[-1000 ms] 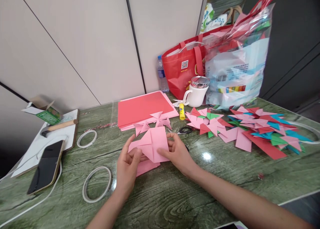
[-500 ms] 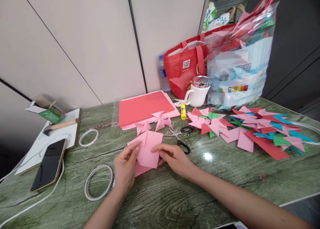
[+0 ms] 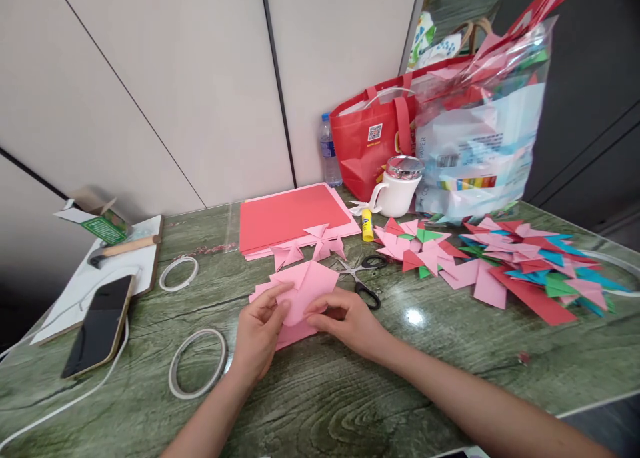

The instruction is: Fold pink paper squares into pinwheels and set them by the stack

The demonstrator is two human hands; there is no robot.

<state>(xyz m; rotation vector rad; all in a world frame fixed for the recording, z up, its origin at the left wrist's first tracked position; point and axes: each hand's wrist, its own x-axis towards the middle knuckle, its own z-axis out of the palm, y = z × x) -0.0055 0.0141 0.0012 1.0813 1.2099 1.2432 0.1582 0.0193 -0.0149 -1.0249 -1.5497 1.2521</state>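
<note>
A partly folded sheet of pink paper (image 3: 310, 290) is held up between both hands, a crease running across its upper part. My left hand (image 3: 263, 328) pinches its left edge between thumb and fingers. At the lower right edge, my right hand (image 3: 347, 321) grips it with thumb and forefinger. Beneath it lies more pink paper (image 3: 290, 338), mostly covered. Just behind are folded pink paper pieces (image 3: 327, 246), in front of a stack of red and pink sheets (image 3: 295, 215). Black-handled scissors (image 3: 367, 281) lie opened to the right of the held sheet.
Rolls of tape (image 3: 173, 371), a phone (image 3: 97, 325) and a hammer (image 3: 127, 247) lie on the left. A glue stick (image 3: 367, 226), white mug (image 3: 397, 195), red bag (image 3: 357, 148) and bottle (image 3: 327, 151) stand behind. Coloured folded paper (image 3: 530, 251) is heaped on the right.
The pink sheet has turned and tilted between my hands, its right corner now pointing up and right. My right hand has shifted its grip, thumb now at the lower edge.
</note>
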